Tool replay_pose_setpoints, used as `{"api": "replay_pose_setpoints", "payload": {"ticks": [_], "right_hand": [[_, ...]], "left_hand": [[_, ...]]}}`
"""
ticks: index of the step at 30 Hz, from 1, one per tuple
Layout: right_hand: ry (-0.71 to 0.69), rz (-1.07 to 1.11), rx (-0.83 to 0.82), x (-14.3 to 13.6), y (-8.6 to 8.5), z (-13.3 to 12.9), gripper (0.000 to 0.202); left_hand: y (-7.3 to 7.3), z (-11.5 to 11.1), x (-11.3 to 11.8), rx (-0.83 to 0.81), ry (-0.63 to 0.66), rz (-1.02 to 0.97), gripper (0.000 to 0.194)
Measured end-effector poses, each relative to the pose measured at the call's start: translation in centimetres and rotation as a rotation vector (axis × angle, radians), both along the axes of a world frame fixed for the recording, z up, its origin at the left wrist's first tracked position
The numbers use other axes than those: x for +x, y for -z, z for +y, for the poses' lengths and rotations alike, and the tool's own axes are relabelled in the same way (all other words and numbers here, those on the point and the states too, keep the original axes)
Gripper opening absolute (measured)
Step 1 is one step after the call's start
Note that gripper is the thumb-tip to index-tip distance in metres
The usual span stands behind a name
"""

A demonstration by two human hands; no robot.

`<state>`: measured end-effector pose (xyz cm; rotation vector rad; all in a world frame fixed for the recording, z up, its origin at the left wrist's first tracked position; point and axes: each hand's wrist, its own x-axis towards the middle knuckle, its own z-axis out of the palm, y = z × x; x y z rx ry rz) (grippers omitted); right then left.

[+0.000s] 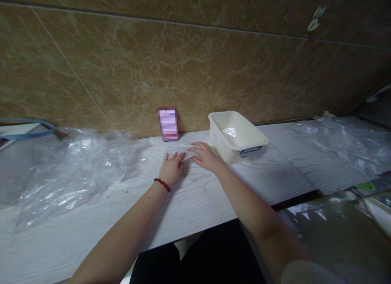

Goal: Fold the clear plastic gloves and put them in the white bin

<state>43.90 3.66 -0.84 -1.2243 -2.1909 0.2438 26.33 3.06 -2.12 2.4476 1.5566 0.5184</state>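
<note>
White strip (188, 157) between left hand (171, 169), right hand (206, 157); both palm-down.

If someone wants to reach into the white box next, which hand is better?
Probably the right hand: it is close beside the white box. The left hand, with the red bracelet, is farther away, on the other side of the thin white strip.

In front of me stands a brown wall (137, 72) with pale veins, and thin straight lines (61, 52) divide it. Along it runs my long white table (195, 206) with wood grain. The light is rather dim; the far right is, perhaps, a dark corner.
</note>
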Motion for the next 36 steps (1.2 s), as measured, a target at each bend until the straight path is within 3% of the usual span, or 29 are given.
{"api": "replay_pose_setpoints", "payload": {"ticks": [4,7,10,13,16,21,26,29,36], "right_hand": [[0.044,0.346,-0.142,0.1,-0.4,-0.1,0.066],[-0.045,0.633,-0.520,0.3,-0.5,-0.1,0.054],[-0.197,0.820,-0.933,0.3,-0.9,-0.6,0.041],[-0.284,0.918,-1.170,0.1,-1.3,-1.2,0.031],[-0.270,0.915,-1.304,-0.2,-1.4,-1.4,0.023],[-0.143,0.902,-1.455,-0.6,-1.4,-1.0,0.040],[-0.108,0.887,-1.489,-0.8,-1.0,-0.7,0.038],[-0.141,0.870,-1.438,-0.7,-0.6,-0.9,0.027],[-0.174,0.925,-1.337,-0.7,-1.3,-1.4,0.026]], "left_hand": [[-3.4,-1.6,-1.3,-0.191,-0.086,-0.487,0.036],[-5.3,-2.7,-2.5,-0.487,-0.103,-0.977,0.036],[-5.4,-2.6,-3.4,-0.805,-0.126,-1.254,0.032],[-4.4,-1.8,-3.6,-0.981,-0.190,-1.329,0.030],[-3.6,-1.3,-3.5,-1.084,-0.228,-1.382,0.028],[-3.3,-1.3,-3.2,-1.179,-0.273,-1.354,0.024],[-3.0,-1.1,-3.4,-1.201,-0.249,-1.396,0.027],[-2.6,-0.9,-3.7,-1.213,-0.198,-1.397,0.030],[-2.2,-0.5,-5.0,-1.167,-0.089,-1.338,0.040]]}}
